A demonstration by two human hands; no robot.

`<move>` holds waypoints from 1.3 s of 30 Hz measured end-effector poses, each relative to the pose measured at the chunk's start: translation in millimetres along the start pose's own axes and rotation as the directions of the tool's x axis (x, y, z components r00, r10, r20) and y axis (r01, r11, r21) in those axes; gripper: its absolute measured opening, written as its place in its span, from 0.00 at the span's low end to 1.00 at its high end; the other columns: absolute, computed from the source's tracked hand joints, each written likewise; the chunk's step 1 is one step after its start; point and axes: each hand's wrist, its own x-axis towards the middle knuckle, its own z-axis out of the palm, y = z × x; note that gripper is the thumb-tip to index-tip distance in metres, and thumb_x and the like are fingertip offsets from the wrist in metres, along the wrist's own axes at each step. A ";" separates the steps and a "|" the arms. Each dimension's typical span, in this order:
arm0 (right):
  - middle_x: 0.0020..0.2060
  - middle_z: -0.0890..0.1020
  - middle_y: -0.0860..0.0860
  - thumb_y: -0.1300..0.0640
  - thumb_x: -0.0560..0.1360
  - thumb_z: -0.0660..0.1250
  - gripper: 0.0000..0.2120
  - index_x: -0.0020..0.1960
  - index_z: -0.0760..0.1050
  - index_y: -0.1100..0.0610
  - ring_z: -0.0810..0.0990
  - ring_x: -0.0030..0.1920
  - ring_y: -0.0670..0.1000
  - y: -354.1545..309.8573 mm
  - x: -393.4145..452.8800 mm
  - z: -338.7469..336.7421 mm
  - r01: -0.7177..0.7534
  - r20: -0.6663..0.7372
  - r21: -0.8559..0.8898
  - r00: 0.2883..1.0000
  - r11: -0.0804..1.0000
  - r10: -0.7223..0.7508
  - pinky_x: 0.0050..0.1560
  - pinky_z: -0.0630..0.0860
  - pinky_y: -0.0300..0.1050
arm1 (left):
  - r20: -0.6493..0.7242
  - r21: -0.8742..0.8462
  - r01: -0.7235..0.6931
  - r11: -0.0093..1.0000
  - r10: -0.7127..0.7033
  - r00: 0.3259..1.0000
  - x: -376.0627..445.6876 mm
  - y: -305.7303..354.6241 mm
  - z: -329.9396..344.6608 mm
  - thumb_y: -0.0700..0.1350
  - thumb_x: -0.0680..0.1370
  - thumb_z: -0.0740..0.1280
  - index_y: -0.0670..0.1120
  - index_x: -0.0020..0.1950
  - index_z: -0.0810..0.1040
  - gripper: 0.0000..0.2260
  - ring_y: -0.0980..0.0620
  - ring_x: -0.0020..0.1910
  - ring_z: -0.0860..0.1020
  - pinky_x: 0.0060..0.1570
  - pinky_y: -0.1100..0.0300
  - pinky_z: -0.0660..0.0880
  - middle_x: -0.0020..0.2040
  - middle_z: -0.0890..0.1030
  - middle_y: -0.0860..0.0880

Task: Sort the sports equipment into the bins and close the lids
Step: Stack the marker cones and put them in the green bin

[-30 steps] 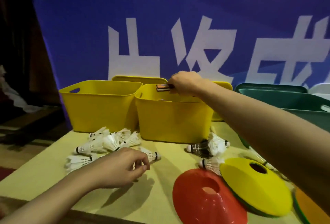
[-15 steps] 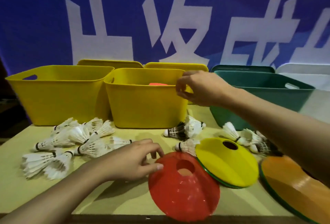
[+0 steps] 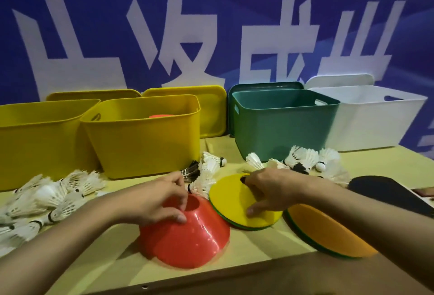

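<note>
Both hands have dropped from where they were half a second ago: right hand (image 3: 270,191) came off the bin rim down onto the yellow cone (image 3: 237,203), left hand (image 3: 152,198) moved up onto the red cone (image 3: 185,236). Left hand grips the red cone at its top hole, fingers curled over the hole edge, thumb pressed on the near slope. Right hand holds the yellow cone, fingers at its centre hole, thumb flat on the disc. Yellow cone sits on a green one, just beside the red cone; orange cone (image 3: 328,231) lies to the right on the worktop (image 3: 258,259), also over a green edge. White shuttlecocks (image 3: 47,196) are piled at left, more (image 3: 307,160) lie behind the right hand, a few between the hands. Dark paddle (image 3: 387,191) at far right. Behind: two yellow bins (image 3: 145,144), one with a red cone inside, a green bin (image 3: 281,128), a white bin (image 3: 375,121), lids propped behind them against a blue banner (image 3: 211,24).
</note>
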 end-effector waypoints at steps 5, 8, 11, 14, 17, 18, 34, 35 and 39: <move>0.43 0.79 0.49 0.35 0.77 0.67 0.22 0.55 0.75 0.53 0.76 0.41 0.51 7.3 2.8 3.6 -0.003 -0.028 0.173 1.000 0.985 0.008 0.37 0.71 0.46 | -0.047 -0.106 -0.054 0.993 0.049 0.998 -13.6 -6.9 -30.5 0.61 0.79 0.68 0.59 0.48 0.77 0.07 0.59 0.55 0.74 0.55 0.63 0.72 0.54 0.71 0.62; 0.54 0.82 0.51 0.37 0.78 0.67 0.24 0.67 0.73 0.51 0.80 0.51 0.52 13.5 -1.1 2.5 0.009 -0.071 0.255 0.997 0.967 0.009 0.47 0.76 0.46 | -0.123 -0.121 -0.087 0.989 0.072 0.990 -17.4 -1.9 -50.5 0.62 0.80 0.65 0.60 0.48 0.76 0.07 0.55 0.54 0.76 0.54 0.62 0.73 0.54 0.76 0.59; 0.56 0.80 0.48 0.38 0.78 0.68 0.24 0.69 0.69 0.48 0.78 0.52 0.50 11.6 -8.8 6.8 0.031 -0.148 0.259 0.989 0.965 0.008 0.51 0.77 0.45 | -0.242 -0.095 -0.077 0.993 0.052 0.969 -3.6 16.2 -75.5 0.64 0.78 0.64 0.57 0.48 0.77 0.12 0.56 0.49 0.77 0.46 0.64 0.73 0.50 0.79 0.57; 0.52 0.81 0.49 0.38 0.78 0.67 0.22 0.64 0.69 0.50 0.79 0.48 0.52 3.0 -14.3 18.6 0.049 -0.219 0.168 0.976 0.985 -0.011 0.49 0.79 0.51 | -0.333 -0.039 -0.048 0.998 0.032 0.942 35.5 39.6 -104.2 0.65 0.75 0.63 0.54 0.48 0.78 0.15 0.58 0.47 0.77 0.41 0.67 0.72 0.46 0.80 0.57; 0.51 0.80 0.51 0.38 0.78 0.66 0.20 0.61 0.68 0.51 0.78 0.47 0.53 -2.8 -15.6 22.7 0.049 -0.253 0.137 0.967 0.989 -0.013 0.46 0.76 0.50 | -0.363 0.025 -0.014 1.000 0.022 0.931 95.2 59.3 -129.8 0.62 0.78 0.64 0.54 0.49 0.78 0.13 0.58 0.45 0.77 0.39 0.64 0.72 0.47 0.80 0.57; 0.50 0.80 0.51 0.38 0.79 0.66 0.18 0.59 0.68 0.50 0.77 0.46 0.53 -1.2 -15.6 22.7 0.069 -0.261 0.160 0.965 0.985 -0.025 0.44 0.75 0.50 | -0.372 0.037 -0.002 0.999 0.016 0.928 118.3 63.6 -138.0 0.62 0.79 0.65 0.53 0.50 0.79 0.13 0.58 0.45 0.77 0.39 0.62 0.72 0.48 0.80 0.56; 0.49 0.77 0.49 0.45 0.81 0.65 0.12 0.57 0.68 0.51 0.73 0.46 0.46 57.0 -71.9 -33.3 0.201 -0.411 0.273 0.909 0.941 -0.074 0.44 0.68 0.41 | -0.394 0.058 0.012 0.998 0.012 0.919 303.2 61.6 -150.2 0.46 0.83 0.66 0.48 0.70 0.76 0.15 0.50 0.60 0.79 0.61 0.56 0.76 0.68 0.78 0.48; 0.47 0.76 0.47 0.45 0.81 0.65 0.11 0.55 0.68 0.50 0.73 0.44 0.44 65.6 -74.3 -34.3 0.179 -0.416 0.281 0.908 0.943 -0.049 0.43 0.68 0.38 | -0.406 0.065 -0.017 0.998 0.042 0.913 296.5 61.0 -150.3 0.46 0.83 0.65 0.49 0.69 0.77 0.14 0.53 0.57 0.78 0.59 0.58 0.75 0.66 0.78 0.50; 0.39 0.73 0.43 0.43 0.81 0.63 0.10 0.51 0.66 0.48 0.72 0.39 0.42 96.1 -83.4 -45.0 0.106 -0.426 0.320 0.904 0.941 0.043 0.37 0.68 0.37 | -0.422 0.100 -0.047 0.994 0.085 0.903 257.2 55.5 -144.5 0.49 0.84 0.63 0.52 0.64 0.79 0.10 0.57 0.51 0.78 0.55 0.58 0.77 0.56 0.79 0.53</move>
